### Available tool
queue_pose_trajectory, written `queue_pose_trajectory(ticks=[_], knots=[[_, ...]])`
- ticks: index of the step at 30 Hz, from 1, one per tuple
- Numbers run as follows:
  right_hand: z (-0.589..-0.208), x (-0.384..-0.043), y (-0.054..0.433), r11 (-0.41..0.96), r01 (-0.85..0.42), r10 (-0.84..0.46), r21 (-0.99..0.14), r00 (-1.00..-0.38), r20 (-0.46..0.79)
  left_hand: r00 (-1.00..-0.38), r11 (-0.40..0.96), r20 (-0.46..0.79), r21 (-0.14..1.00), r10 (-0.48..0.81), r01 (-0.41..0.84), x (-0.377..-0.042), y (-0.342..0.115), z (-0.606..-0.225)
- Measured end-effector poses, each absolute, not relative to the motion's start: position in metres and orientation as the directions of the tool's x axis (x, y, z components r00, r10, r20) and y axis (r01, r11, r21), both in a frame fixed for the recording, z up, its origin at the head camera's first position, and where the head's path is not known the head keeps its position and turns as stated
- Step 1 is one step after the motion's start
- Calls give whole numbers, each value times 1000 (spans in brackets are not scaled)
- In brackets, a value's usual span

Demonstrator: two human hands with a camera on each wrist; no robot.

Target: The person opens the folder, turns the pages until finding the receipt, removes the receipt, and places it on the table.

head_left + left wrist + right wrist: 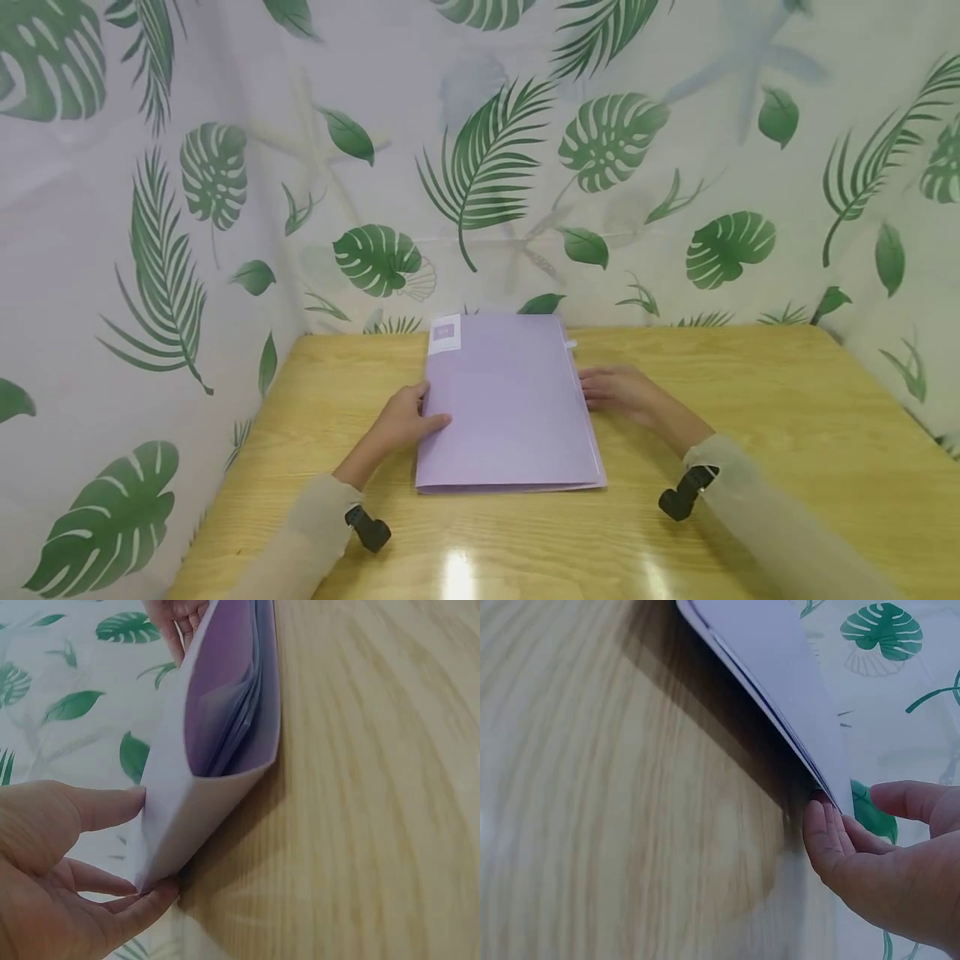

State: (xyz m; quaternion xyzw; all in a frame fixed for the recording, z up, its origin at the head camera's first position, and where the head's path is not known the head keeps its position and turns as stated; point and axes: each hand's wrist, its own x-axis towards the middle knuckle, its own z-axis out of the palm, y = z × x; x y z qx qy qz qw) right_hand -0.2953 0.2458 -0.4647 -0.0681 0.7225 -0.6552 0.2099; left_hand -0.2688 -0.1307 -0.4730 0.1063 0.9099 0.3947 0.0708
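A light purple file folder (510,408), closed, with a white label (445,332) at its upper left corner, is at the middle of the wooden table. At its spine my left hand (399,422) grips it, thumb on the cover and fingers beneath. The left wrist view shows the folder (225,787) tilted up off the table, with clear sleeves (238,712) inside its open end. My right hand (621,392) is at the opposite edge. There, in the right wrist view, its fingers (826,836) touch the folder's edge from below while the thumb stands apart.
The wooden table (750,400) runs back to a white cloth backdrop (660,267) printed with green leaves, which also covers both sides. Black straps with small cameras sit on both wrists, the left camera (370,530) and right camera (682,497) close above the table.
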Motion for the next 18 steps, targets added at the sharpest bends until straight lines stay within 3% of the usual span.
queue_pose_trajectory(ticks=[4,15,18], knots=[[-468,-294,256,177,162,-363,-971,-906,-217,-962,693,11,692,271,203,-269,-119,-478],[-475,-289,263,284,72,-323,-956,-932,-166,-963,811,5,538,270,230,-266,-104,-483],[-476,-288,263,392,-9,-317,-920,-940,-126,-961,835,-19,499,276,230,-265,-104,-483]])
